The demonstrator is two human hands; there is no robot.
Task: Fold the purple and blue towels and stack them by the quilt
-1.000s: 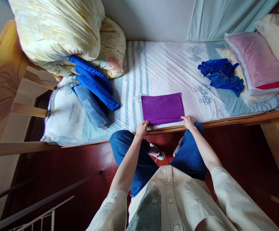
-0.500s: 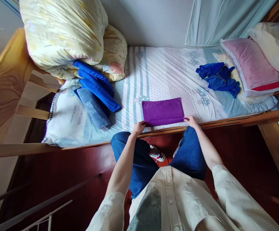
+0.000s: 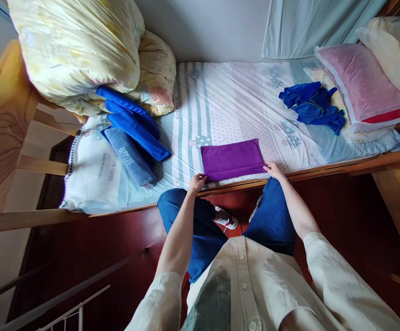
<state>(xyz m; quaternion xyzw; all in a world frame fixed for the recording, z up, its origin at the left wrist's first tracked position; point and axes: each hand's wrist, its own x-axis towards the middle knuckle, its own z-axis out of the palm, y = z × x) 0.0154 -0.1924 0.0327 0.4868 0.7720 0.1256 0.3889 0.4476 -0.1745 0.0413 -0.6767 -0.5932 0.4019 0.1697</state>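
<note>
A purple towel [image 3: 232, 158], folded into a flat rectangle, lies on the bed sheet [image 3: 227, 96] near the bed's front edge. My left hand [image 3: 197, 183] pinches its near left corner. At the near right corner, my right hand [image 3: 273, 169] has its fingers closed on the fabric. Left of the towel lie long folded blue cloths [image 3: 140, 135] and a rolled grey-blue towel [image 3: 133, 156] lettered "HAPPY LIFE". A crumpled heap of blue cloth [image 3: 312, 106] sits farther to the right.
Bulky yellow bedding [image 3: 79, 46] is piled at the left end, beside the wooden bed frame [image 3: 5, 124]. Pink bedding in a clear-looking cover [image 3: 365, 85] is at the right end. A wooden rail [image 3: 365, 165] edges the bed, and a pale curtain [image 3: 310, 30] hangs behind.
The view has shifted slightly. Both hands stay at the purple towel's near corners, and a fold line along its near edge shows a little more slanted.
</note>
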